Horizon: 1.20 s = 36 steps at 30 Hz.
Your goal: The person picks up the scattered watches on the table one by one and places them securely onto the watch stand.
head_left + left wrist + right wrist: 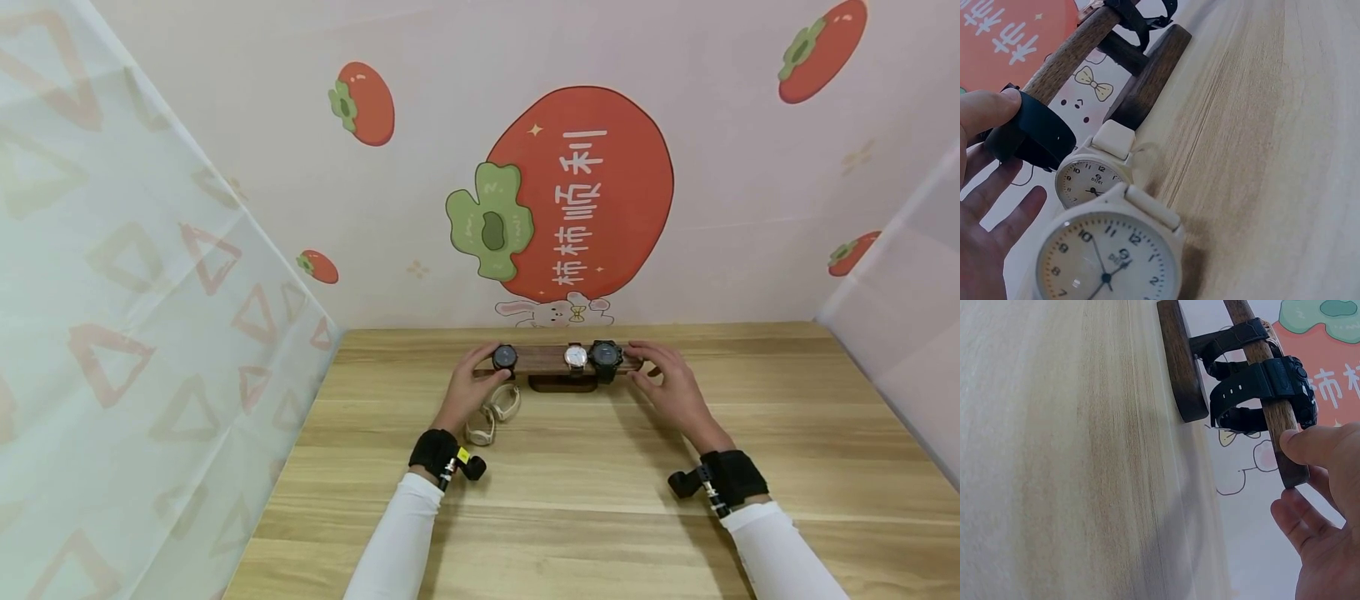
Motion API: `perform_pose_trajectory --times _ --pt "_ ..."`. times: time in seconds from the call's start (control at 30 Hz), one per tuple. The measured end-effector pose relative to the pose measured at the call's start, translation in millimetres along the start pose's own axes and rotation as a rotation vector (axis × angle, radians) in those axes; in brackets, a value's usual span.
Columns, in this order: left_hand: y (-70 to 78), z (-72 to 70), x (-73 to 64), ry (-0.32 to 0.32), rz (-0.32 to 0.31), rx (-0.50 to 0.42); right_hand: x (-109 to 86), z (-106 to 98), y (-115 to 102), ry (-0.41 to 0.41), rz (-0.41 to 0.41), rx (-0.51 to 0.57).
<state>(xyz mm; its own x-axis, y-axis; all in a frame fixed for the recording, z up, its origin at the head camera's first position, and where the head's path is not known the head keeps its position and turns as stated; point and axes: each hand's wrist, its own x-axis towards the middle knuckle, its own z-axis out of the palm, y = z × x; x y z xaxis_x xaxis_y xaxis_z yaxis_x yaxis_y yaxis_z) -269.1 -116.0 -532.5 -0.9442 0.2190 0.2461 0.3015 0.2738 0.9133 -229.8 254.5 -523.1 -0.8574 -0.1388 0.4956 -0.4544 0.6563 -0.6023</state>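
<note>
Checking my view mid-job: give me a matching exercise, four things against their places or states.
1. Left hand
2. Right hand
3. Cream watches
4. Dark-strapped, pale-faced watch

A. On the bar, beside a large black watch
B. Pinching a dark watch
C. On the tabletop
D. Gripping the bar's end

Pairs: 1-B, 2-D, 3-C, 4-A

Far on the table (585, 492), the left hand (468, 390) holds a dark watch (505, 357) at the left end of a wooden stand (542, 360), whose right end the right hand (673, 390) grips. Toward this end sit a white-faced watch (575, 357) and a black watch (605, 356). Nearer, at left, two pale watches (481, 437) seem to touch.
</note>
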Motion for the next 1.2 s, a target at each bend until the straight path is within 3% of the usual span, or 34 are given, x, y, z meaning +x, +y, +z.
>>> perform_pose_trajectory --times 0.67,1.2 --pt "-0.6 7.0 6.9 -0.071 0.058 0.04 0.4 0.2 -2.9 0.0 0.003 0.001" --pt "4.0 5.5 10.0 -0.11 0.025 0.065 -0.3 -1.0 -2.9 -0.002 0.018 0.004"
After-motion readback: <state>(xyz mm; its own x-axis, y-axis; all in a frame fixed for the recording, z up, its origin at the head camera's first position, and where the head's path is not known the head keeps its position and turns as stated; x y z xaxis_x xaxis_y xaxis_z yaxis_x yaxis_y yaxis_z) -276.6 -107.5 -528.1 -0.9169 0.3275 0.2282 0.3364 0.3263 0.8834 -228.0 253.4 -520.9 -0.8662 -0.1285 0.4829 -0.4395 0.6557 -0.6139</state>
